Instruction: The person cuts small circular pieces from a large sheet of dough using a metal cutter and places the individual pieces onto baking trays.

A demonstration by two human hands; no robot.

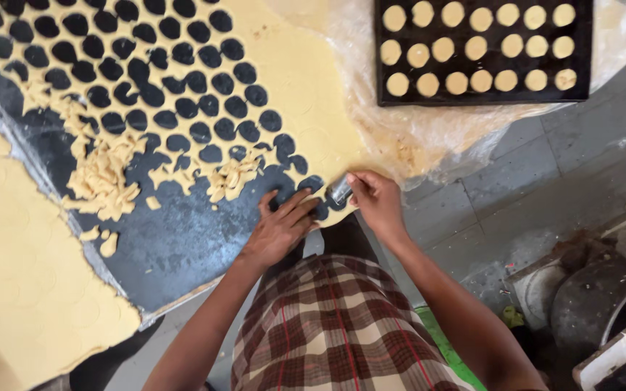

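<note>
Punched-out dough sheet [306, 80] spread on the work slab [182, 246], scrap pile [103, 181] left of centre. Tray [382, 98] of rounds [456, 82] up right, probably sitting on plastic wrap [414, 137].

Shiny metal cutter [340, 190], matt soft dough [306, 87], dark slab [182, 246].

dough sheet [306, 80]: pale yellow, dotted with round dark holes
bench [182, 246]: dark grey
tray [483, 94]: black
checked cloth [335, 326]: brown, cream, red lines
</note>
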